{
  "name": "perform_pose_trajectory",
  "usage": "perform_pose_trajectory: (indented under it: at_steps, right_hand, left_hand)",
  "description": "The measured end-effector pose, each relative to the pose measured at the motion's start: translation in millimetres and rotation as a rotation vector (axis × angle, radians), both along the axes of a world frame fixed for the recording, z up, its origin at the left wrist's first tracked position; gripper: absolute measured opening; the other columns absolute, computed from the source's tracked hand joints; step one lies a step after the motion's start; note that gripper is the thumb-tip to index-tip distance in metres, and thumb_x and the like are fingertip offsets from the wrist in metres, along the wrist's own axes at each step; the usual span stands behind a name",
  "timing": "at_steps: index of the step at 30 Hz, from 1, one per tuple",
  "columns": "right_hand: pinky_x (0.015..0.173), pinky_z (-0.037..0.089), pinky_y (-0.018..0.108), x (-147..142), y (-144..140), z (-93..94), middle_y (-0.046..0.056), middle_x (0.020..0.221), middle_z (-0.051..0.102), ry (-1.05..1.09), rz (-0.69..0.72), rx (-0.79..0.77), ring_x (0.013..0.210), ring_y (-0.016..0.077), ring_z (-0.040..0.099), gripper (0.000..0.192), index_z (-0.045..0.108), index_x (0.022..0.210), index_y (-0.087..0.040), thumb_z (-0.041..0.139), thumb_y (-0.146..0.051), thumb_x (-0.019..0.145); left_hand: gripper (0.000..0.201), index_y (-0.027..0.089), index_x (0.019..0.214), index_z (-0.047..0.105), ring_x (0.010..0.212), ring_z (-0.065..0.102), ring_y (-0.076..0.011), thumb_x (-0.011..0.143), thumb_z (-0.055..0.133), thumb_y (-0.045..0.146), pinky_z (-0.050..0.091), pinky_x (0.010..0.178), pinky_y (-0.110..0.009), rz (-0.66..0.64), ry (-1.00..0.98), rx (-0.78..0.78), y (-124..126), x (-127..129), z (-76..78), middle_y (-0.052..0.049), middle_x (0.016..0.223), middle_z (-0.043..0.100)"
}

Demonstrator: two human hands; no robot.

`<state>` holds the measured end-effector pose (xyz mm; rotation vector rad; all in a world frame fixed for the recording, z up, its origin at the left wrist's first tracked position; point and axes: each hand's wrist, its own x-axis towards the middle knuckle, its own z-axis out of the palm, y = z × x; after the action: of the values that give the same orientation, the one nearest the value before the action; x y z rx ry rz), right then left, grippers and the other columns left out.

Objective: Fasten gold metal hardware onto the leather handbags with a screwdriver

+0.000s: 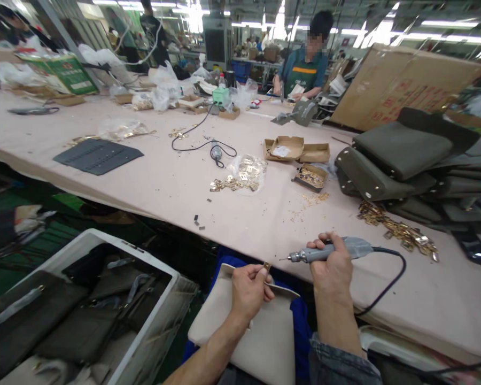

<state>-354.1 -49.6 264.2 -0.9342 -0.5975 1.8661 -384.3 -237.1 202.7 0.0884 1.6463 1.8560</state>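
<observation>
My left hand (251,289) pinches a small gold metal plate (267,266) between thumb and fingertips. Beneath that hand, a beige bag (220,310) rests on my lap over blue cloth (301,326). Wrapped round a grey electric screwdriver (318,253), my right hand (333,264) holds it nearly level above the table's front edge. Its thin bit points left toward the plate, with a gap between them. A black cord (401,267) trails from the screwdriver's right end.
Dark green bags (401,149) are piled at right beside gold metal parts (401,230). A small box of screws (310,177) and a plastic bag of gold fittings (246,172) lie mid-table. A white crate (144,256) holds bags at left. Across the table works a person (307,67).
</observation>
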Motion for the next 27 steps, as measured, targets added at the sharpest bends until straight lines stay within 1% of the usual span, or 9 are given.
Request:
perform_pose_trajectory:
  at_steps: [2, 6, 12, 18, 20, 23, 27]
  right_hand:
    - [0.049, 0.049, 0.021, -3.2, -10.6, 0.9, -0.004, 0.076, 0.055, -0.024, 0.028, -0.018, 0.050, 0.0059, 0.046, 0.019, 0.050, 0.087, -0.019, 0.069, -0.017, 0.081]
    - [0.049, 0.050, 0.022, -10.4, -24.4, -0.9, -0.004, 0.076, 0.056, -0.080, 0.020, -0.021, 0.051, 0.0068, 0.047, 0.021, 0.051, 0.087, -0.019, 0.070, -0.018, 0.081]
    - [0.047, 0.050, 0.023, -16.3, -32.8, -3.7, -0.002, 0.073, 0.058, -0.122, -0.005, -0.049, 0.051, 0.0085, 0.048, 0.018, 0.052, 0.084, -0.018, 0.069, -0.016, 0.081]
    - [0.046, 0.052, 0.025, -17.4, -37.7, -6.6, -0.001, 0.073, 0.060, -0.156, -0.056, 0.028, 0.051, 0.0096, 0.051, 0.021, 0.052, 0.081, -0.018, 0.073, -0.019, 0.079]
    - [0.046, 0.053, 0.026, -17.6, -38.8, -8.3, -0.001, 0.073, 0.061, -0.161, -0.067, 0.054, 0.051, 0.0098, 0.051, 0.022, 0.052, 0.081, -0.018, 0.074, -0.020, 0.079]
    - [0.045, 0.053, 0.026, -18.1, -40.9, -8.6, 0.000, 0.073, 0.061, -0.166, -0.084, 0.072, 0.050, 0.0100, 0.052, 0.021, 0.053, 0.081, -0.018, 0.074, -0.020, 0.079]
    - [0.045, 0.053, 0.026, -18.2, -45.7, -4.2, 0.001, 0.074, 0.062, -0.164, -0.098, 0.093, 0.051, 0.0104, 0.053, 0.021, 0.054, 0.080, -0.017, 0.074, -0.020, 0.077]
  left_hand:
    - [0.038, 0.008, 0.081, 0.071, 0.037, 0.060, -0.0152, 0.086, 0.067, 0.045, 0.049, 0.036, -0.020, 0.011, -0.003, -0.003, 0.2, 0.8, 0.3, -0.007, 0.053, 0.067]
    - [0.037, 0.008, 0.085, 0.073, 0.037, 0.061, -0.0155, 0.085, 0.068, 0.045, 0.049, 0.035, -0.021, 0.030, -0.016, -0.002, -0.3, 2.0, -0.8, -0.008, 0.060, 0.071]
    - [0.030, 0.008, 0.082, 0.072, 0.036, 0.060, -0.0156, 0.087, 0.065, 0.037, 0.049, 0.036, -0.020, 0.017, -0.001, -0.005, -2.1, 2.8, 0.1, -0.005, 0.049, 0.065]
    - [0.031, 0.009, 0.082, 0.073, 0.038, 0.062, -0.0157, 0.086, 0.066, 0.039, 0.049, 0.035, -0.021, 0.038, 0.008, 0.005, -3.6, 3.0, 1.1, -0.008, 0.061, 0.071]
    - [0.032, 0.009, 0.082, 0.073, 0.037, 0.062, -0.0157, 0.087, 0.066, 0.040, 0.049, 0.035, -0.021, 0.037, 0.009, 0.000, -4.1, 2.9, 1.9, -0.008, 0.061, 0.071]
    - [0.034, 0.010, 0.077, 0.072, 0.037, 0.061, -0.0159, 0.087, 0.066, 0.041, 0.049, 0.035, -0.021, 0.033, 0.006, -0.012, -4.7, 2.7, 4.4, -0.007, 0.055, 0.068]
    - [0.034, 0.011, 0.073, 0.070, 0.033, 0.056, -0.0148, 0.088, 0.065, 0.042, 0.047, 0.035, -0.020, 0.023, 0.005, -0.042, -5.5, 2.7, 8.4, -0.004, 0.044, 0.062]
